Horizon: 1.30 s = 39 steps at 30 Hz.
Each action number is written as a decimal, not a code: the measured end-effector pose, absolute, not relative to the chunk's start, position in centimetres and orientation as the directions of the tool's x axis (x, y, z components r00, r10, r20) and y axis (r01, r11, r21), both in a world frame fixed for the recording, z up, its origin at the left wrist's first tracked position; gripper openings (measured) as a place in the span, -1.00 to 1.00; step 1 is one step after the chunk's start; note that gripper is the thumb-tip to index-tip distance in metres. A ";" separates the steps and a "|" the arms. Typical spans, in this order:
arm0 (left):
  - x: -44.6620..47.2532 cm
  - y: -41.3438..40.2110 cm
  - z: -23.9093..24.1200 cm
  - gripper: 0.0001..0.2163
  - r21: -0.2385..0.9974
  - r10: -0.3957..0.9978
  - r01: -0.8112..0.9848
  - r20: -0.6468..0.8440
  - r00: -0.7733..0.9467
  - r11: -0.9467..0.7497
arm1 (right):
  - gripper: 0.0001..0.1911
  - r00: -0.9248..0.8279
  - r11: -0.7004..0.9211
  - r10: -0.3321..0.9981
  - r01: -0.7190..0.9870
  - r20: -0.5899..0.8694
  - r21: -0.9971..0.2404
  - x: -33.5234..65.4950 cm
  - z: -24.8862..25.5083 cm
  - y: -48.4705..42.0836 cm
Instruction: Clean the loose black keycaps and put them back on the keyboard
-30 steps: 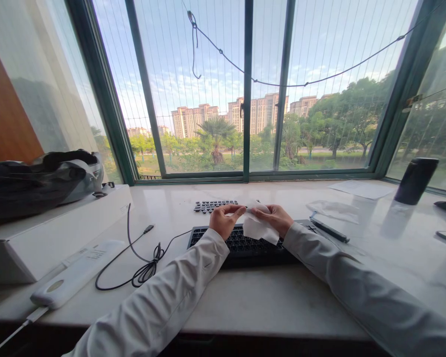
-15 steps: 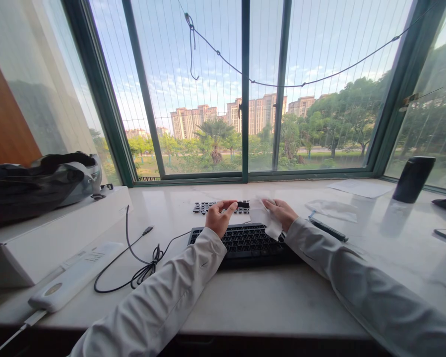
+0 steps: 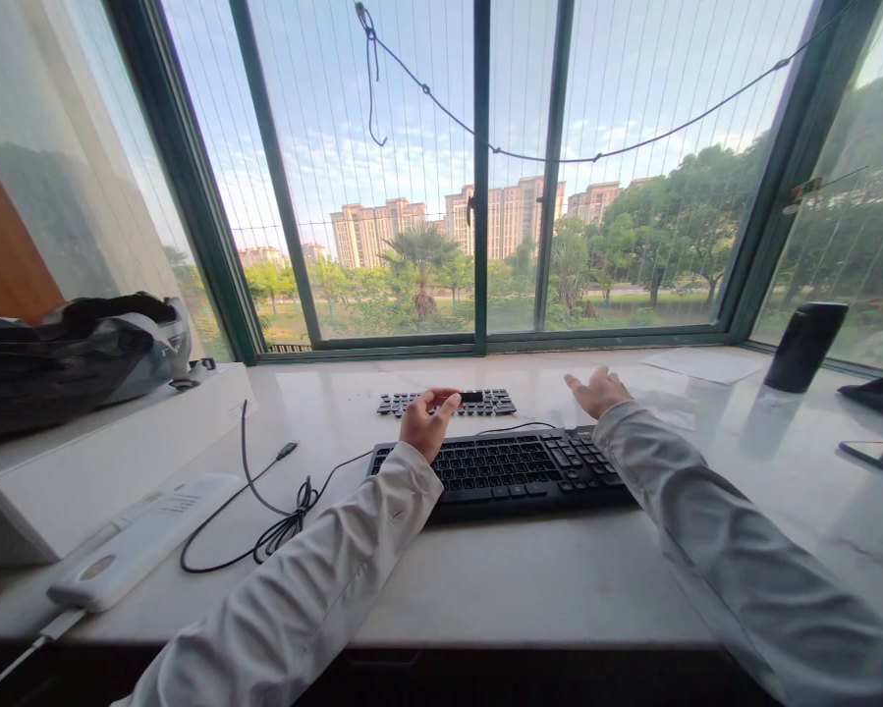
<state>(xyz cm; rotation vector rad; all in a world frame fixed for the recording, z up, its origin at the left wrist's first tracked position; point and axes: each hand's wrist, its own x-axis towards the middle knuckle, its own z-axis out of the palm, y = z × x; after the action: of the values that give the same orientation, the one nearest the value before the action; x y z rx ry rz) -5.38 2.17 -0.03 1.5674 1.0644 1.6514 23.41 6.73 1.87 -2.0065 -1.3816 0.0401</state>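
Our right hand (image 3: 600, 393), fingers parted and seemingly empty, has moved to the far right corner of the keyboard (image 3: 500, 466), leaving our left hand (image 3: 424, 426) alone pinching a black piece (image 3: 472, 397).

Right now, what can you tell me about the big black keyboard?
The keyboard looks like black plastic, with rows of dark keys, further key blocks toward the right and a plain front edge. It lies flat on the pale countertop, a dark cable just behind it. The left sleeve and right sleeve cover parts of its ends; whether they touch it is unclear.
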 end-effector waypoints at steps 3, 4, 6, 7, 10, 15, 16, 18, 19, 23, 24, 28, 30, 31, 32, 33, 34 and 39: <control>-5.5 1.9 0.4 -0.82 0.845 0.844 0.148 0.529 -0.088 -0.514 | -0.34 0.330 -0.039 0.832 0.837 0.446 -0.546 21.4 2.8 5.0; -5.4 1.7 0.5 -0.83 0.831 0.834 0.173 0.547 -0.077 -0.529 | -0.44 0.168 0.140 0.875 0.808 0.453 -0.571 20.5 2.9 4.5; -5.3 1.3 0.7 -0.85 0.794 0.808 0.222 0.588 -0.041 -0.566 | -0.54 -0.120 0.381 0.909 0.628 0.399 -0.679 18.4 2.6 3.7; -5.2 1.0 0.8 -0.85 0.774 0.795 0.242 0.606 -0.012 -0.586 | -0.55 -0.230 0.436 0.900 0.513 0.371 -0.739 17.3 2.2 3.3; -4.8 0.5 0.9 -0.82 0.715 0.764 0.288 0.636 0.112 -0.637 | -0.53 -0.430 0.476 0.839 0.282 0.334 -0.833 14.6 0.7 2.6; -4.8 0.2 0.9 -0.78 0.621 0.724 0.398 0.661 0.197 -0.675 | -0.62 -0.424 0.392 0.855 0.150 0.299 -0.908 12.7 -0.3 2.0; -4.9 0.2 0.9 -0.76 0.606 0.723 0.431 0.667 0.183 -0.668 | -0.63 -0.422 0.367 0.862 0.139 0.280 -0.920 12.7 -0.2 1.9; -5.1 0.2 1.0 -0.71 0.563 0.710 0.494 0.683 0.172 -0.662 | -0.63 -0.404 0.319 0.880 0.113 0.250 -0.941 12.8 0.1 1.8; -5.3 0.1 1.1 -0.70 0.530 0.695 0.520 0.694 0.187 -0.669 | -0.63 -0.385 0.298 0.891 0.092 0.242 -0.950 12.9 0.2 1.9; -5.4 0.1 1.1 -0.66 0.368 0.615 0.581 0.725 0.310 -0.726 | -0.62 -0.319 0.235 0.920 -0.023 0.229 -0.972 13.4 0.2 2.3; -5.5 0.1 1.1 -0.67 0.340 0.603 0.591 0.728 0.327 -0.732 | -0.60 -0.312 0.235 0.921 -0.032 0.233 -0.971 13.5 0.2 2.4; -5.5 0.3 1.1 -0.76 0.279 0.563 0.606 0.750 0.347 -0.745 | -0.50 -0.345 0.309 0.891 -0.009 0.293 -0.951 13.8 0.3 2.4; -5.6 0.2 1.1 -0.76 0.260 0.544 0.597 0.758 0.361 -0.759 | -0.50 -0.369 0.354 0.869 -0.004 0.330 -0.935 13.8 0.4 2.1; -5.7 0.2 1.2 -0.76 0.255 0.538 0.593 0.759 0.367 -0.764 | -0.52 -0.378 0.370 0.859 -0.004 0.344 -0.929 13.7 0.5 1.9; -5.7 0.2 1.3 -0.76 0.252 0.535 0.589 0.759 0.372 -0.768 | -0.54 -0.388 0.380 0.852 -0.003 0.352 -0.925 13.6 0.5 1.8; -5.8 0.1 1.4 -0.75 0.252 0.535 0.588 0.756 0.376 -0.769 | -0.56 -0.396 0.384 0.847 -0.004 0.354 -0.923 13.5 0.5 1.7; -5.8 0.1 1.6 -0.75 0.252 0.540 0.590 0.750 0.381 -0.767 | -0.56 -0.401 0.383 0.846 -0.005 0.353 -0.924 13.3 0.5 1.6; -7.2 0.2 3.9 -0.79 0.181 0.544 0.580 0.637 0.546 -0.794 | -0.56 -0.435 0.346 0.851 0.041 0.295 -0.937 12.9 0.6 1.1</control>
<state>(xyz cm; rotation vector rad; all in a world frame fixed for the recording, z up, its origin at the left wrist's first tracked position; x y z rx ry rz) -7.24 0.18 3.93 2.8064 1.0215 1.1286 12.92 1.11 0.62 -0.7953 -1.7525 1.1885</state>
